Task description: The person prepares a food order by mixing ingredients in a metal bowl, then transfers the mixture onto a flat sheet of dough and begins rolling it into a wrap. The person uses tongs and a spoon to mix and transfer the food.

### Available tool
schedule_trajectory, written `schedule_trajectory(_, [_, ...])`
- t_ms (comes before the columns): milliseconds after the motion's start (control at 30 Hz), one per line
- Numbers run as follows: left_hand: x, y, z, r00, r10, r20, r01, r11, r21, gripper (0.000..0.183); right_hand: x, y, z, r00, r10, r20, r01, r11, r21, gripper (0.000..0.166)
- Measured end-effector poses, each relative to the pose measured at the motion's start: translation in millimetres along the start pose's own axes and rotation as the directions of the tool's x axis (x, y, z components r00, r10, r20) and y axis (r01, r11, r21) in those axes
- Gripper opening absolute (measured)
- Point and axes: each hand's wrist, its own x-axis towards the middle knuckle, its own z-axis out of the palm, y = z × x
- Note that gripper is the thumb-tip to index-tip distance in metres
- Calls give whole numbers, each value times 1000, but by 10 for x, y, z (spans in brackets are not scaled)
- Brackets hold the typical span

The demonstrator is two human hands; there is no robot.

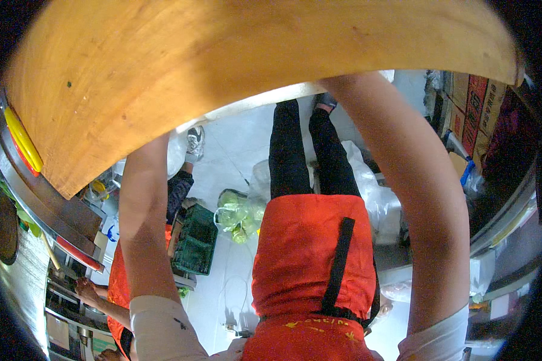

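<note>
A large wooden board (271, 40), with a few small specks and marks on its face, fills the top of the head view. My left forearm (144, 225) reaches up and disappears behind its lower left edge. Farther right, my right forearm (415, 171) bends inward and passes behind the same edge. Both hands are hidden by the board, so their grip on it cannot be seen. Below it show my red apron (314, 252), with a black strap, and my black trousers (289, 149).
A yellow handle (23, 137) lies by the board's left corner, beside a metal counter rim. A co-worker in a red apron (117, 289) stands at left. On the floor are a green plastic crate (196, 239) and bagged green vegetables (232, 210). Cardboard boxes (476, 113) stand right.
</note>
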Motion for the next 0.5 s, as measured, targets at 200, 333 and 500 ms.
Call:
schedule_trajectory(200, [30, 14, 92, 1000, -17, -3, 17, 1000, -20, 27, -51, -34, -36, 1000, 7, 4, -7, 1000, 8, 23])
schedule_trajectory(333, [-171, -84, -50, 992, -111, -62, 103, 987, -122, 28, -10, -49, 61, 1000, -17, 9, 17, 999, 32, 24])
schedule_trajectory(500, [-692, 189, -307, 933, -327, -152, 234, 869, -437, 28, -1, -88, 94, 998, -64, 5, 63, 996, 63, 24])
